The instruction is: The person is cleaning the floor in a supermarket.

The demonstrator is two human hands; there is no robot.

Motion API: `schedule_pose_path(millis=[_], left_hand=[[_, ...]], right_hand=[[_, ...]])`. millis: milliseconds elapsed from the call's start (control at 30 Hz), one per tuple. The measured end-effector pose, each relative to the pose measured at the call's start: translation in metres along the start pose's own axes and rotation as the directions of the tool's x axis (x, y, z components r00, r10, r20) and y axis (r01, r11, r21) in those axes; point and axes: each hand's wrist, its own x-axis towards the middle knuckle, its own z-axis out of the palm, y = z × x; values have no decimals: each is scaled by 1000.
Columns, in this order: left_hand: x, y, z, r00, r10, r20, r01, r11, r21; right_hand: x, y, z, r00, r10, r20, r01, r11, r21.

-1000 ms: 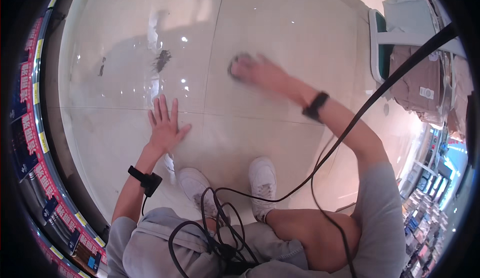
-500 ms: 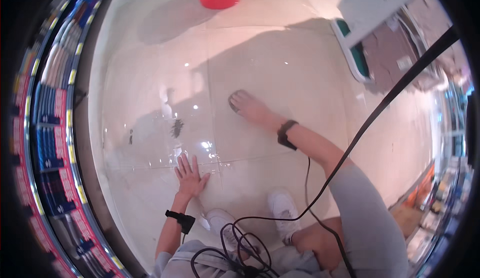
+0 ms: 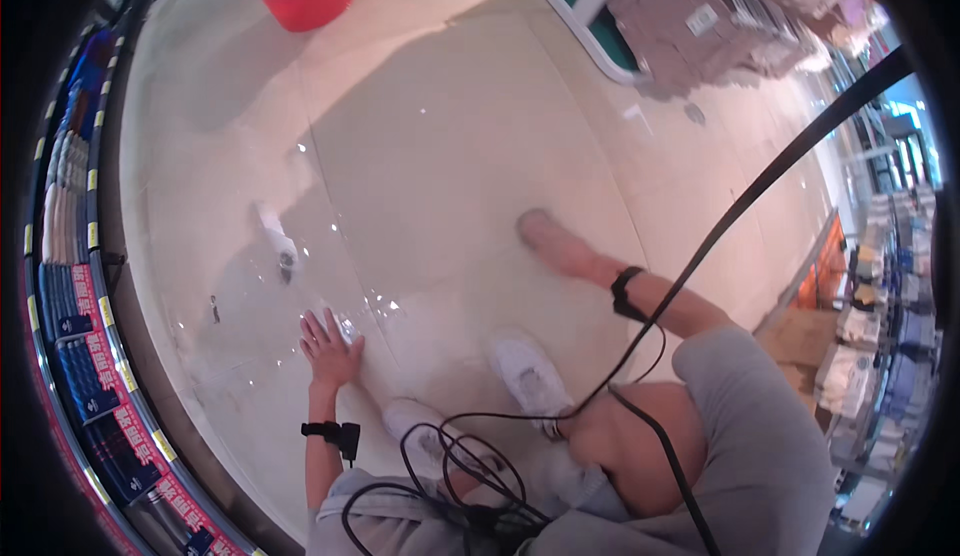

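Observation:
My left hand (image 3: 333, 350) lies on the wet, pale tiled floor (image 3: 420, 176) with its fingers spread, holding nothing. Further right, my right hand (image 3: 552, 240) presses down on the floor, its fingers blurred together. A dark edge showed at those fingertips half a second ago; what they cover is hidden now. Water droplets and bright glints surround the left fingertips. Beyond them are a dark smudge (image 3: 286, 266) and a smaller dark mark (image 3: 214, 308) on the tiles.
A red bucket (image 3: 308, 1) with a pale handle stands at the far left. Packed shelves (image 3: 85, 356) line the left side. Folded brownish goods (image 3: 675, 26) sit on a rack at the far right. A black cable (image 3: 740, 206) crosses over my right arm.
My right hand has swept across the floor to the right and a little nearer. The view has swung right, so the bucket and rack sit further left. My left hand stays planted.

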Motion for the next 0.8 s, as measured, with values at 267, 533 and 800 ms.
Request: schedule_pose_path(millis=[267, 533, 800], left_hand=[[-4, -3, -2, 999, 38, 1, -38, 997, 71], [-5, 7, -10, 1000, 13, 9, -13, 997, 72], [-19, 3, -5, 998, -8, -55, 11, 999, 39]], right_hand=[[-129, 108, -59, 601, 790, -124, -752, 611, 246], [-48, 62, -43, 526, 700, -483, -689, 684, 240], [80, -78, -9, 945, -131, -300, 216, 938, 273]])
